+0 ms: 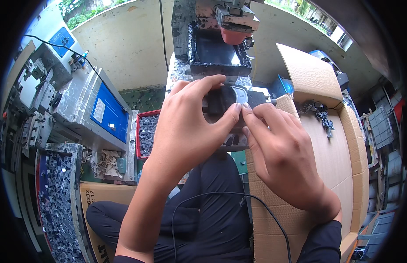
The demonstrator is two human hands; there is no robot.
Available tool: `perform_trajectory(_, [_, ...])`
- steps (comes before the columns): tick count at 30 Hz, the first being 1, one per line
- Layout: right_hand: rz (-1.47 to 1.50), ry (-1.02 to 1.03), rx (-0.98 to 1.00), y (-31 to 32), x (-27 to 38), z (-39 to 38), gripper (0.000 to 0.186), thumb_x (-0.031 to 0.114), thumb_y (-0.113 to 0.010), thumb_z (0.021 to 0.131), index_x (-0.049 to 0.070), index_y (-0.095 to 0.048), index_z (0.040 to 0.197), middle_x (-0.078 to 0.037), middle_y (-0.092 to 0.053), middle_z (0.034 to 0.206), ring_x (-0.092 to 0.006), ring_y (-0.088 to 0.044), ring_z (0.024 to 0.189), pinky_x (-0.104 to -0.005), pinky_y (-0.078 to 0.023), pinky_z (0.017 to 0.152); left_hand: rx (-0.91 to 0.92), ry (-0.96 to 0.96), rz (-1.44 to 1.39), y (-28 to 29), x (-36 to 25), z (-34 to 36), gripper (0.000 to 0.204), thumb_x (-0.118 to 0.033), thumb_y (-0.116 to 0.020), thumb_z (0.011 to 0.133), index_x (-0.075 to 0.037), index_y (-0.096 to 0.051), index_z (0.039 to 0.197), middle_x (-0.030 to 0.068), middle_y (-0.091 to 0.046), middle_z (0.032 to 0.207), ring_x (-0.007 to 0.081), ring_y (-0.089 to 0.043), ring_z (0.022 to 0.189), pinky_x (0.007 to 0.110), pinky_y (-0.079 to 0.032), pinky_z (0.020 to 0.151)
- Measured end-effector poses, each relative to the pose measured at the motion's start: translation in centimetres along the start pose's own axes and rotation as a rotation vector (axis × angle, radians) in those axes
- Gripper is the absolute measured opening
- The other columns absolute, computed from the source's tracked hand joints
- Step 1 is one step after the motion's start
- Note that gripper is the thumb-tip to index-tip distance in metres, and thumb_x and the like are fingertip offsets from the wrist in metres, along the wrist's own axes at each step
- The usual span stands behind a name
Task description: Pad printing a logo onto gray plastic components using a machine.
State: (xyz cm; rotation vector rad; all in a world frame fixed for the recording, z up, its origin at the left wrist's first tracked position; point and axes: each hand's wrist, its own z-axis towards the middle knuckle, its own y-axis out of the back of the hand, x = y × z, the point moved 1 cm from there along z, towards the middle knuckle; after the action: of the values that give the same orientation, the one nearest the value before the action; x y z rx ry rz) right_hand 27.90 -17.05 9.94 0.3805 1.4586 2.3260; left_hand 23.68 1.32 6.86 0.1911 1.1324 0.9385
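A small light-grey plastic piece with a rounded edge and a small mark (240, 94) sits on a black fixture (216, 101) in front of me, below a machine head. My left hand (188, 115) arches over the fixture's left side with fingers and thumb spread apart; its thumb tip touches the piece's lower edge. From the right, my right hand (280, 142) brings its thumb and fingers close together, the index fingertip at the piece's lower corner beside my left thumb. My fingers partly hide the fixture.
Above the fixture hang a pinkish-red pad (235, 37) and a dark, glossy tray (216, 51). An open cardboard box (308, 175) with several dark parts (319, 115) stands right. Bins of small grey parts (147, 131) (61, 206) are left. A black cable (212, 193) crosses my lap.
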Motion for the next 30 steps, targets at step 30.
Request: perform_trajectory(30, [-0.013,-0.003,-0.009,-0.23,0.44,-0.22,0.035,-0.003,-0.067,0.093,-0.012,-0.066,0.128,-0.02,-0.062,0.107,-0.0357,-0.067,0.097,-0.0452,-0.053,0.085,-0.017,-0.03,0.005,-0.15,0.23,-0.02,0.048,-0.027,-0.082,0.088,-0.004,-0.073,0.13,0.0166,-0.074,0.119,0.029,-0.069,0.118,0.04,-0.051,0.107])
